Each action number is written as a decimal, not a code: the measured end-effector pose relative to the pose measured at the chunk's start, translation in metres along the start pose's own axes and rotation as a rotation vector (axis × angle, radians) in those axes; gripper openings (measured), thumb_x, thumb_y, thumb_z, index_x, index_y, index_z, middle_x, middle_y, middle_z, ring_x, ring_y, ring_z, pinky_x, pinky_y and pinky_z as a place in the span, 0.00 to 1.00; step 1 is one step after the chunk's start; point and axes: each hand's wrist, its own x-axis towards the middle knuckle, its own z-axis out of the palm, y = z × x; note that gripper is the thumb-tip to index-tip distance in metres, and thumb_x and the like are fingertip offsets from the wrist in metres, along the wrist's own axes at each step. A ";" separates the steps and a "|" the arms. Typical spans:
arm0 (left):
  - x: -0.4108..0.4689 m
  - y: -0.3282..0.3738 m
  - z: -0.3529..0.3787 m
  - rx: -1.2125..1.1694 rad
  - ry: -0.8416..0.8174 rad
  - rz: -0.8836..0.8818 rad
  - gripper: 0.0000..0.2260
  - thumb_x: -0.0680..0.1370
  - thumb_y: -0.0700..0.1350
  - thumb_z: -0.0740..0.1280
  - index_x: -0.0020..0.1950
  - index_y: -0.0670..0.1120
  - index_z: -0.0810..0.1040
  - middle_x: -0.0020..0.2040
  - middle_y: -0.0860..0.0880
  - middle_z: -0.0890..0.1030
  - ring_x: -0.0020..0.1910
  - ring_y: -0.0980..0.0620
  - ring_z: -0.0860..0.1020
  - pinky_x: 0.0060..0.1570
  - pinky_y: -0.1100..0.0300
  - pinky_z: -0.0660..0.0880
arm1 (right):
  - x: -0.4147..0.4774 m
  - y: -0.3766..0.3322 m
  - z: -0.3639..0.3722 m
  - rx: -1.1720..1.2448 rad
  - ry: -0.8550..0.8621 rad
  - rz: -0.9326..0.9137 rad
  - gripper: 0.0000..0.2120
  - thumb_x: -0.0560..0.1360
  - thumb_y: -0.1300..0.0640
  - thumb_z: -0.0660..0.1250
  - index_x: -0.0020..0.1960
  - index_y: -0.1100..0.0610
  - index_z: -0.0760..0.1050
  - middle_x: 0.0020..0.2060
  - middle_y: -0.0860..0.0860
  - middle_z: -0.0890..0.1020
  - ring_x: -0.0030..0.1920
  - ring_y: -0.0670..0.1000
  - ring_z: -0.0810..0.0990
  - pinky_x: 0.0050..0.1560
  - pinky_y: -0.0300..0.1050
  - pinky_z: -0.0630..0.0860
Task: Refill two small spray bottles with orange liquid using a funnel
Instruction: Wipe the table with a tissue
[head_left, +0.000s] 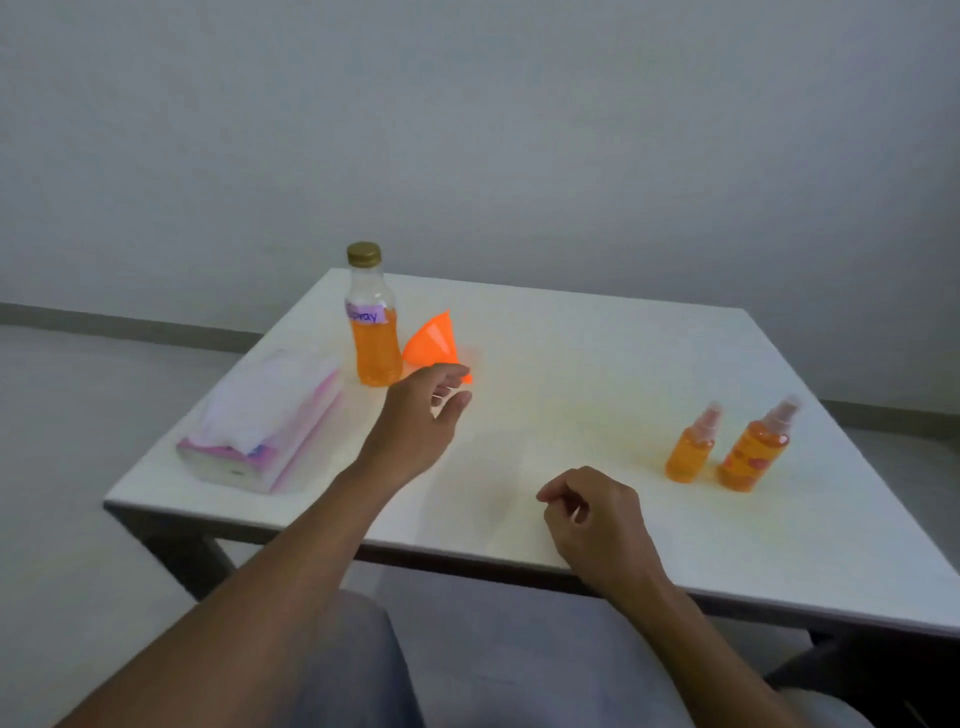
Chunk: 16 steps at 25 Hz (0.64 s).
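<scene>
Though empty, L hand (415, 421) nr funnel (434, 340)

left arm (291, 561) bare, stretched forward | left hand (421, 415) palm turned inward, fingers (449, 372) loosely extended, thumb apart, holding nothing | right forearm (675, 618) angled inward | right hand (595, 512) nearer the body, fingers loosely curled, holding nothing

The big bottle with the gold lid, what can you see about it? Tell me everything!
The big bottle is clear plastic by its look, with a gold cap on top. About its lower half holds orange liquid. A pale label reads "Spray". It stands upright at the far left of the white table, the orange funnel right beside it; whether they touch is unclear. The left hand hovers near, not touching it.
</scene>
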 end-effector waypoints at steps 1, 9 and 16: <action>-0.001 -0.012 -0.027 0.107 0.058 0.014 0.12 0.79 0.43 0.68 0.62 0.47 0.80 0.57 0.48 0.83 0.56 0.50 0.80 0.57 0.62 0.74 | 0.006 -0.016 0.011 0.016 -0.017 -0.047 0.08 0.78 0.61 0.69 0.48 0.49 0.82 0.44 0.41 0.82 0.42 0.41 0.80 0.42 0.27 0.75; -0.044 -0.083 -0.160 0.727 0.082 -0.258 0.30 0.74 0.67 0.64 0.69 0.51 0.72 0.69 0.50 0.75 0.68 0.47 0.72 0.65 0.49 0.71 | 0.086 -0.153 0.109 0.097 -0.095 -0.389 0.16 0.79 0.62 0.65 0.65 0.51 0.76 0.60 0.48 0.79 0.58 0.47 0.77 0.59 0.42 0.75; -0.045 -0.102 -0.164 0.591 0.281 -0.227 0.18 0.78 0.57 0.65 0.59 0.45 0.82 0.59 0.45 0.83 0.55 0.46 0.80 0.54 0.55 0.76 | 0.134 -0.193 0.162 -0.086 -0.114 -0.508 0.15 0.80 0.59 0.67 0.66 0.52 0.78 0.64 0.52 0.79 0.62 0.55 0.73 0.64 0.48 0.70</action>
